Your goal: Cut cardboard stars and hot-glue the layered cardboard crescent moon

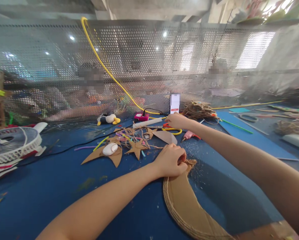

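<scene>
A curved cardboard piece (187, 196) with layered edges lies on the blue table (109, 206), running toward the bottom right. My left hand (171, 160) is closed on its upper end, fingers curled. My right hand (174, 120) reaches farther forward, near the orange-handled scissors (167, 126) and the upright phone (175, 103); what its fingers hold, if anything, is hidden. Between the hands lies a grey rounded sheet (166, 137). A pink glue gun (188, 135) rests below my right forearm.
Cardboard stars (136, 149), twine and a white mouse-like object (110, 149) lie left of my hands. A white fan (13, 141) stands far left. Behind are a duck toy (109, 119), pink box (141, 116), twine bundle (198, 110) and perforated metal screen (144, 60).
</scene>
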Demonstrator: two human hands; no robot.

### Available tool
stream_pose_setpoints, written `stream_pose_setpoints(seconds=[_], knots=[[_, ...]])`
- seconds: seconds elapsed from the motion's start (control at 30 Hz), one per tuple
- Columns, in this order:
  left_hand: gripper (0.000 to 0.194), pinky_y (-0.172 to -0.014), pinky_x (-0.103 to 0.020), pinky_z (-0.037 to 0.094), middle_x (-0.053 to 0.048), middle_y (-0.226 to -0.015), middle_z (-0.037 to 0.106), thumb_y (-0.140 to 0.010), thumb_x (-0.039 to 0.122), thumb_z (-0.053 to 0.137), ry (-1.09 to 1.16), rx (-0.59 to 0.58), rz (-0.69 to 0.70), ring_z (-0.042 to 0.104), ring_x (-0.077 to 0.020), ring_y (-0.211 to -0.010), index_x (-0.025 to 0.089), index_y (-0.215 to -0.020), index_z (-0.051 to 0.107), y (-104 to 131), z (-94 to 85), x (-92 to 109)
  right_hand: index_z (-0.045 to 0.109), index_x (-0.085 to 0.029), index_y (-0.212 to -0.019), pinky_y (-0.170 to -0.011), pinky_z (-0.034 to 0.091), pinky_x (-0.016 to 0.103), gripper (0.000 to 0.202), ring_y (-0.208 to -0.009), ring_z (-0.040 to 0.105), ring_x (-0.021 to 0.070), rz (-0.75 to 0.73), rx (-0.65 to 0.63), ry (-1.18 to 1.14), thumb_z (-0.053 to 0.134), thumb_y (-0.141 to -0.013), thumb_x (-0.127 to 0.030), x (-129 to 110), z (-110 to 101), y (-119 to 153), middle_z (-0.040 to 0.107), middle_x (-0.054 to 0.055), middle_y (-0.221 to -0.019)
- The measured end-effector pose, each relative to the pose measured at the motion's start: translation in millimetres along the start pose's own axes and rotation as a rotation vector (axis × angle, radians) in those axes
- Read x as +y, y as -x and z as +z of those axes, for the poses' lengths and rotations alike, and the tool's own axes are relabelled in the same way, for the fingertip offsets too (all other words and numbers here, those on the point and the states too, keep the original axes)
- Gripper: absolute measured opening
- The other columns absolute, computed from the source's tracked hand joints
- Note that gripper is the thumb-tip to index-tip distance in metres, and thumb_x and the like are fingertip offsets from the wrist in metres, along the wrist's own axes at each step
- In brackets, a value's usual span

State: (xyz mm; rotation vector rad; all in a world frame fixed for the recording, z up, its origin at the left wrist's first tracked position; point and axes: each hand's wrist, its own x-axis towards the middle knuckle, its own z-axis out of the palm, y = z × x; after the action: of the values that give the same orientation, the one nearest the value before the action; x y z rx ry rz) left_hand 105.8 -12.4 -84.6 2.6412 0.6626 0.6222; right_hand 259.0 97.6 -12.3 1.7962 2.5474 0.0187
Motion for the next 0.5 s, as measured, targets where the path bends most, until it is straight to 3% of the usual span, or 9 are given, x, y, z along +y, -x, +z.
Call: stream_pose_setpoints(seconds=[0.1,0.2,0.33,0.5], knots=[[0.006,-0.078,-0.033,0.042,-0.002,-0.08,0.063,-0.073,0.021,0.059,0.012,0.005,-0.001,0.055,-0.022,-0.085,0.021,-0.076,0.053,0,0.3,0,0.069,-0.013,-0.116,-0.091,0.055,0.042,0.03,-0.103,0.067,0.0242,0.031,-0.133,0.129,0.065,-0.095,-0.034,13,4,-6,0.07,0.011,-0.116],[0.007,-0.077,-0.033,0.042,-0.002,-0.078,0.063,-0.073,0.022,0.06,0.026,-0.003,0.004,0.054,-0.0216,-0.083,0.021,-0.075,0.053,0,-0.4,0,0.063,-0.016,-0.124,-0.089,0.057,0.044,0.036,-0.105,0.066,0.0225,0.032,-0.188,0.206,0.064,-0.097,-0.04,21,9,-7,0.065,0.008,-0.124],[0.007,-0.078,-0.033,0.041,-0.002,-0.079,0.063,-0.073,0.022,0.06,0.027,-0.013,0.006,0.055,-0.0217,-0.084,0.021,-0.076,0.054,0,-0.4,-1,0.062,-0.017,-0.126,-0.091,0.057,0.045,0.036,-0.107,0.065,0.0229,0.034,-0.144,0.258,0.063,-0.097,-0.038,26,15,-5,0.064,0.01,-0.127],[0.008,-0.079,-0.033,0.042,-0.002,-0.078,0.064,-0.075,0.023,0.061,0.017,-0.012,0.004,0.055,-0.022,-0.085,0.021,-0.075,0.054,0,0.0,-2,0.065,-0.016,-0.121,-0.099,0.051,0.046,0.031,-0.116,0.061,0.0256,0.06,0.008,0.244,0.061,-0.098,-0.036,28,16,0,0.065,0.012,-0.127]])
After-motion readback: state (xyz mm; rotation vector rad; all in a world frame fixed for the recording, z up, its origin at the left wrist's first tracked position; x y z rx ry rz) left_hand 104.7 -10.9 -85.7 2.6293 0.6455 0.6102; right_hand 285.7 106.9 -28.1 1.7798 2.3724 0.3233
